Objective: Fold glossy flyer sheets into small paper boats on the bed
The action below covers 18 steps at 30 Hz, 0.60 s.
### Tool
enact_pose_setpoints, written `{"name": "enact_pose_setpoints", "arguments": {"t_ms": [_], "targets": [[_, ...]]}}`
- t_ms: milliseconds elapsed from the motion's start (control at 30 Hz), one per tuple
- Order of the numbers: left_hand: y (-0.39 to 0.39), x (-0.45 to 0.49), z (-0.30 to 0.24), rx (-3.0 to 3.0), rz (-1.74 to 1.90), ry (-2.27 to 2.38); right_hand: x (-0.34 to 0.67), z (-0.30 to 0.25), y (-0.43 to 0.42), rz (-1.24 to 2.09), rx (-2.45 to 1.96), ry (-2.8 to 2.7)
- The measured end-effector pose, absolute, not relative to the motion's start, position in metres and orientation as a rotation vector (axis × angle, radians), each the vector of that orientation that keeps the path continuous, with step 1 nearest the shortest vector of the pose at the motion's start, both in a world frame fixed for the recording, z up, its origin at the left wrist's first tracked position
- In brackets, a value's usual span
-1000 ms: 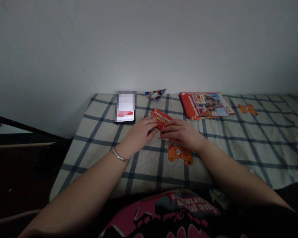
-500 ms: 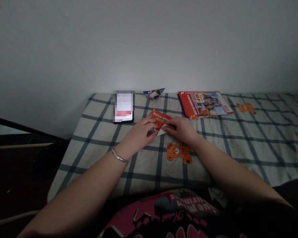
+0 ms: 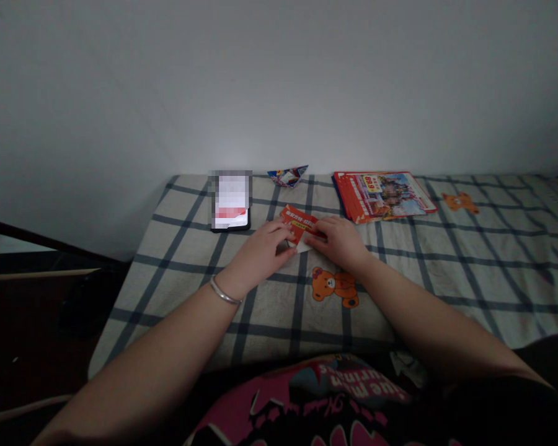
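Note:
A small red printed paper [image 3: 299, 224], partly folded with a white corner showing, lies on the checked cloth [image 3: 400, 279]. My left hand [image 3: 260, 251], with a silver bangle at the wrist, presses its fingertips on the paper's left edge. My right hand [image 3: 338, 240] pinches and presses the paper's right side. Both hands have their fingers closed on the paper.
A lit phone [image 3: 231, 201] lies left of the hands near the wall. A small folded paper boat [image 3: 288, 176] sits at the back. A stack of red flyers [image 3: 382, 195] lies back right. The cloth's left edge drops off to a dark floor.
My right hand has slid back a little toward the paper's far edge, pressing the fold flatter. The left hand has hardly moved.

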<state>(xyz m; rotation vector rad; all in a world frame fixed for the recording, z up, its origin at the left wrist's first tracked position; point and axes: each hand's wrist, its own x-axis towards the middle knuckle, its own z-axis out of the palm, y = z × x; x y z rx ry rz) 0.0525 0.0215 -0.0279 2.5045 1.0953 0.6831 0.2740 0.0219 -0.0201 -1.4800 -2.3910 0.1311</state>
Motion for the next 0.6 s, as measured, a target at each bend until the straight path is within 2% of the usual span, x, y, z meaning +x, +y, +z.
{"name": "enact_pose_setpoints", "arguments": {"t_ms": [600], "targets": [[0.0192, 0.0536, -0.0266, 2.590, 0.628, 1.127, 0.2704, -0.0164, 0.0177, 0.088, -1.553, -2.353]]}}
